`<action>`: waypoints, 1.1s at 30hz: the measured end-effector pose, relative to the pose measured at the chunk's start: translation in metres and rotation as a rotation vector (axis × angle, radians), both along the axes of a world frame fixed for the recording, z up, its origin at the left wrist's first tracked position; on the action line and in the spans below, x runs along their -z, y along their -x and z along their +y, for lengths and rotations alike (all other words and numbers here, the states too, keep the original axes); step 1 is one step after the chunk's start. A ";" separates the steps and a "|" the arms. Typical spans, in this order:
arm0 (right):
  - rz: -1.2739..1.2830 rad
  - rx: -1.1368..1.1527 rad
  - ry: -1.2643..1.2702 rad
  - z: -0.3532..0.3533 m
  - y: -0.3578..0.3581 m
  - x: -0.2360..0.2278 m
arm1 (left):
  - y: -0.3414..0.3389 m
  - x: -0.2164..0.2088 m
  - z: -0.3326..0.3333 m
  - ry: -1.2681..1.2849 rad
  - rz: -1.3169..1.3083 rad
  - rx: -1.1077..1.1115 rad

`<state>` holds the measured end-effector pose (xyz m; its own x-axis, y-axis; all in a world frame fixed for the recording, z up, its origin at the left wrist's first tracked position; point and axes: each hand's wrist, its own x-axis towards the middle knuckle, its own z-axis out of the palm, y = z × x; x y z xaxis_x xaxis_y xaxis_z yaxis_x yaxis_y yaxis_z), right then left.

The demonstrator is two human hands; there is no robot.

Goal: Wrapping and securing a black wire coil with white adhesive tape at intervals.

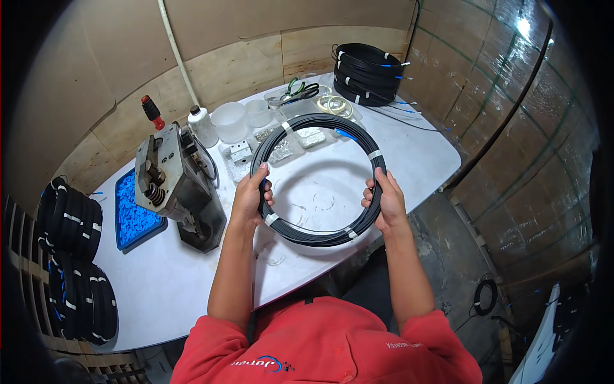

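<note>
I hold a large round coil of thin black cable (320,125), bound at intervals with white tape, above the white table (160,281). My left hand (251,198) grips the coil's left side. My right hand (385,203) grips its right side. A short blue cable end (346,134) shows at the coil's upper right. Through the ring I see bare tabletop.
A grey metal press-like machine (179,185) stands left of my hands. A blue tray of small blue parts (133,214) lies beyond it. Stacked black coils (70,221) sit at far left, others (366,73) at the table's back. Plastic cups (230,121), scissors (300,91) and small trays lie behind.
</note>
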<state>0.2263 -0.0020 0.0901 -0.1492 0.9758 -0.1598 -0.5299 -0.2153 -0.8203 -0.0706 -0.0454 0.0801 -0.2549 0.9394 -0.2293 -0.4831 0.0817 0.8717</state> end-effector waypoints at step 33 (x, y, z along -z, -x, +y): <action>0.118 -0.218 -0.191 -0.007 0.012 -0.001 | -0.010 -0.029 -0.083 -0.107 0.032 -0.236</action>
